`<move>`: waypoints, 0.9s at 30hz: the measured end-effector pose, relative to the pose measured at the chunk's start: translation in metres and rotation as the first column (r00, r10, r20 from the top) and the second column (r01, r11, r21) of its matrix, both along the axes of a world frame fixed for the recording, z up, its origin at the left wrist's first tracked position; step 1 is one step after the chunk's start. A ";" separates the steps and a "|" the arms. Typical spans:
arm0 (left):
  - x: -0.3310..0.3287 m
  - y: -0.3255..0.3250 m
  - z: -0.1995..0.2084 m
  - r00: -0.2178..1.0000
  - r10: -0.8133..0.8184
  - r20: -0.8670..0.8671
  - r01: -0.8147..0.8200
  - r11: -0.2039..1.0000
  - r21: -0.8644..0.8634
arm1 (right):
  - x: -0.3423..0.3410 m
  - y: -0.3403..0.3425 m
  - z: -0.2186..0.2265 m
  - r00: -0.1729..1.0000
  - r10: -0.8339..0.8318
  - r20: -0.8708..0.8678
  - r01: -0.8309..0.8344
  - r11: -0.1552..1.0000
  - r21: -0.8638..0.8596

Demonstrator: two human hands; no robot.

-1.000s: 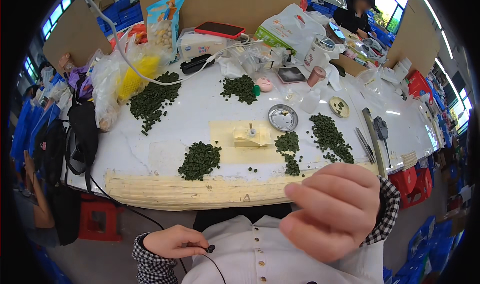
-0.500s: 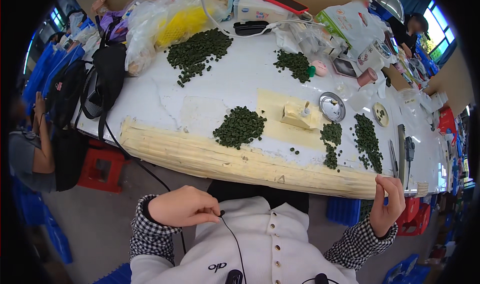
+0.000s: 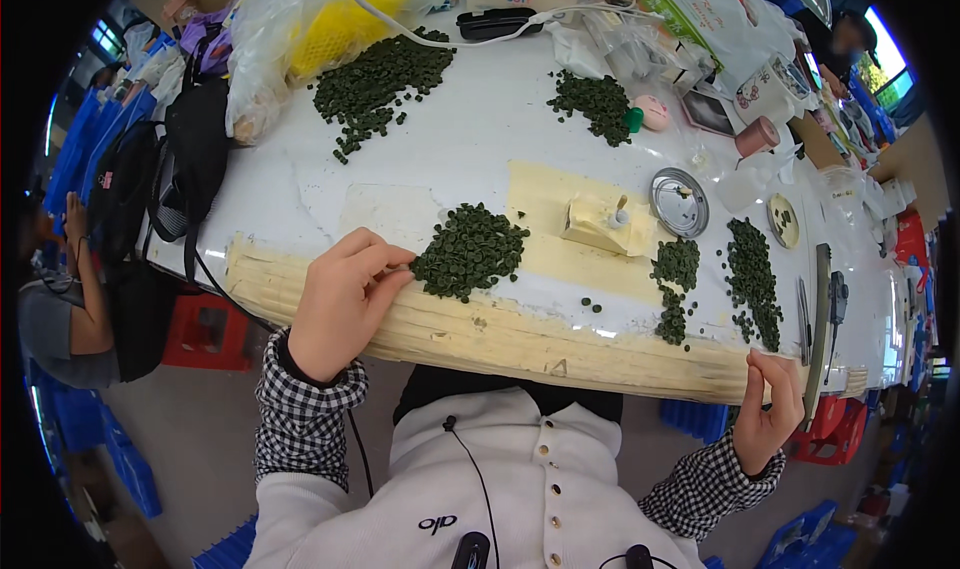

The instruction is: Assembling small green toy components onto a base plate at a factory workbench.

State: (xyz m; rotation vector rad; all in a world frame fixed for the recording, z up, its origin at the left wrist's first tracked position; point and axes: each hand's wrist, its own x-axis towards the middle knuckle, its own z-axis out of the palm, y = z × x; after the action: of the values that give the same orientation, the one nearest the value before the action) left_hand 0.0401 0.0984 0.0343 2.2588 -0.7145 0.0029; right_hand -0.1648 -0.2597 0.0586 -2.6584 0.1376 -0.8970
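Observation:
My left hand [image 3: 345,294] reaches over the taped front edge to a pile of small dark green pellet-like pieces [image 3: 470,254]. Its thumb and forefinger are a little apart, their tips at the pile's left side, with nothing seen held. My right hand [image 3: 768,409] is at the table's front edge, thumb and fingertips pressed together. Whatever is in that pinch, if anything, is too small to make out. Just beyond it lie a long narrow pile of green pieces [image 3: 752,284] and a smaller pile [image 3: 676,266]. A tape-covered block with a short peg [image 3: 605,226] stands mid-table.
Larger green piles [image 3: 385,79] lie farther back. Near the block are a round metal dish [image 3: 680,201] and a cream dish [image 3: 783,221]. Tweezers [image 3: 803,319] and a dark strip [image 3: 820,319] lie right. A black bag [image 3: 195,149] hangs at left; a white cable [image 3: 430,39] crosses behind.
My left hand has moved from in front of my shirt up and forward to the near green pile. My right hand stays pinched at the table edge. The view has shifted slightly.

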 end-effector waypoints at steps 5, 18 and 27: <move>-0.001 -0.006 0.000 0.999 0.039 -0.012 -0.039 0.999 0.002 | 0.019 0.010 -0.006 1.000 0.011 -0.016 -0.010 0.998 0.066; 0.000 -0.003 -0.026 0.974 0.178 -0.139 -0.207 0.950 -0.233 | 0.073 0.022 -0.016 0.996 0.023 -0.081 -0.024 1.000 -0.015; -0.001 0.002 -0.029 0.972 0.185 -0.143 -0.223 0.919 -0.326 | 0.096 0.025 -0.021 0.973 0.117 -0.201 -0.141 0.984 -0.112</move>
State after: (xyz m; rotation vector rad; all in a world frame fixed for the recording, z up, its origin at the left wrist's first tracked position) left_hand 0.0392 0.1004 0.0056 1.9712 -0.3815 0.0963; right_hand -0.0687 -0.2352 0.0380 -2.8306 -0.0487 -0.6235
